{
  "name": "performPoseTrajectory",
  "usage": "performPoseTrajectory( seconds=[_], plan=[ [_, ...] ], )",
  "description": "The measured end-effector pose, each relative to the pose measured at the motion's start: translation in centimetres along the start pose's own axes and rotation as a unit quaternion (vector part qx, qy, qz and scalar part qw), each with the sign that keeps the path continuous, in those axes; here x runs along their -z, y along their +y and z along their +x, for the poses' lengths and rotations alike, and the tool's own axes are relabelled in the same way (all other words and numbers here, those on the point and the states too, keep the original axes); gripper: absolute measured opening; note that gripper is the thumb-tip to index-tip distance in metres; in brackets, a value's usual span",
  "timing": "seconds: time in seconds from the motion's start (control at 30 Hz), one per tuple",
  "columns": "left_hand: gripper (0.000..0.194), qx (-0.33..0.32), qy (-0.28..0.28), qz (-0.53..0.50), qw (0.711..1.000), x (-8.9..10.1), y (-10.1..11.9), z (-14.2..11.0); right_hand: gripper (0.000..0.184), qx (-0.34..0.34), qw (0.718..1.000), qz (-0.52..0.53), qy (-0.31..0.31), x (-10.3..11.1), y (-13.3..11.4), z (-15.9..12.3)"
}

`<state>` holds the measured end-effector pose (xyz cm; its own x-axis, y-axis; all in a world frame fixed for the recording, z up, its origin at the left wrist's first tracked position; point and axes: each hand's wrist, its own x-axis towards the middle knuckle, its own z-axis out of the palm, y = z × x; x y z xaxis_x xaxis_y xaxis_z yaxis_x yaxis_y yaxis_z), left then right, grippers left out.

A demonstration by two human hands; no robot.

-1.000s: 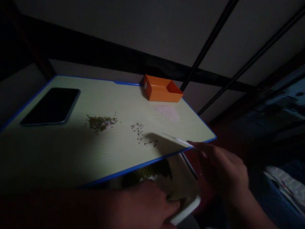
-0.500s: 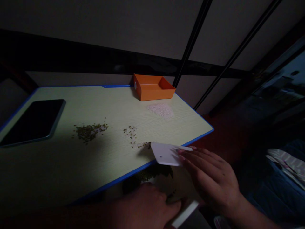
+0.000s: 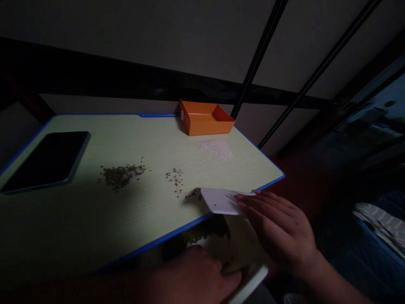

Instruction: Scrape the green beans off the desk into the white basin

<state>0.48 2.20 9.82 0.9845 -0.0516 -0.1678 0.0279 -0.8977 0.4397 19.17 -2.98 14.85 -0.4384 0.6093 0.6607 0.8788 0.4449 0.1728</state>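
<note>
A flat white scraper (image 3: 223,202) with a small hole near its edge is in my right hand (image 3: 283,228), fingers along its right end. Its left edge stands at the table's near edge, beside a few green beans and pale grains (image 3: 193,194) partly in its shadow. Below the table edge my left hand (image 3: 199,274) is closed on a white-rimmed container (image 3: 251,285). Green beans (image 3: 196,234) show inside the container; the rest of it is hidden by my hand and shade. A small scatter of green beans (image 3: 175,176) lies left of the scraper.
On the pale, blue-edged table (image 3: 152,143) lie a larger heap of green beans with pale grains (image 3: 122,175), a patch of white grains (image 3: 215,149) and a dark tablet (image 3: 47,158). An orange open box (image 3: 210,126) stands at the back near the wall.
The scraper has shifted up slightly at the table edge, its left end over the beans there. The container's rim has moved a little to the right. The view has shifted slightly.
</note>
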Motion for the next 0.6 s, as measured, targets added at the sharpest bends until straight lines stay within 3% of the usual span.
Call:
performPoseTrajectory(
  seconds=[0.07, 0.13, 0.37, 0.47, 0.6],
  plan=[
    [0.039, 0.002, -0.054, 0.009, 0.998, 0.4, 0.0, 0.1, 0.016, -0.014, 1.000, -0.005, -0.001, 0.2, 1.0, -0.2],
    [0.039, -0.003, -0.072, 0.011, 0.997, 0.7, -0.1, 0.2, 0.016, -0.015, 1.000, -0.011, -0.006, 0.4, 1.8, -0.1],
    [0.035, -0.001, -0.033, 0.016, 0.999, 0.0, -0.2, 0.1, 0.020, 0.044, 0.998, 0.045, -0.028, 0.4, 1.0, 1.5],
    [0.036, 0.005, 0.002, 0.029, 1.000, -0.4, -0.3, 0.0, 0.020, 0.044, 0.998, 0.038, -0.027, 0.0, 0.7, 1.7],
    [0.037, -0.015, -0.002, 0.019, 1.000, -0.7, -0.4, 0.1, 0.018, 0.038, 0.998, 0.030, -0.037, -0.4, 1.0, 1.5]
  ],
)
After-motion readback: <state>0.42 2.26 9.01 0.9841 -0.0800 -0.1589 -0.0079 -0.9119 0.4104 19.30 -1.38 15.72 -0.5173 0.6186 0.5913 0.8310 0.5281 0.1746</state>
